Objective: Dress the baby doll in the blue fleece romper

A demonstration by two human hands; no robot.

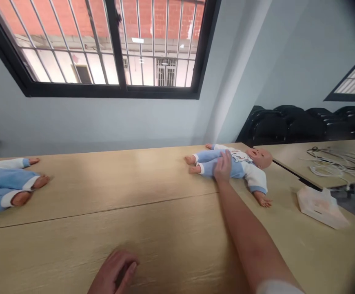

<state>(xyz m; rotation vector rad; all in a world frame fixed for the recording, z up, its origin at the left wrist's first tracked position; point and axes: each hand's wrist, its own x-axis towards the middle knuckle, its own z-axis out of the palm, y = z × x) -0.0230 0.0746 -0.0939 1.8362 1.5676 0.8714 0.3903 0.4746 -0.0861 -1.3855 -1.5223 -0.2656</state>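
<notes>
A baby doll [237, 169] in a white and light blue outfit lies on its back on the wooden table [165, 228], its head to the right and bare feet to the left. My right hand [223, 167] rests on the doll's blue trousers near the waist, fingers extended and lying flat. Low in the view, my left hand [116, 271] is over the table near its front, fingers curled and nothing visible in them. At the far left, a second doll [6, 183] in similar clothes is partly visible, its feet pointing right.
A white tissue pack [321, 206] sits right of the doll. Coiled cables [333, 163] lie on another table at the right, beyond a gap. Black chairs [302, 124] stand behind it. A barred window [122, 87] is in the wall ahead.
</notes>
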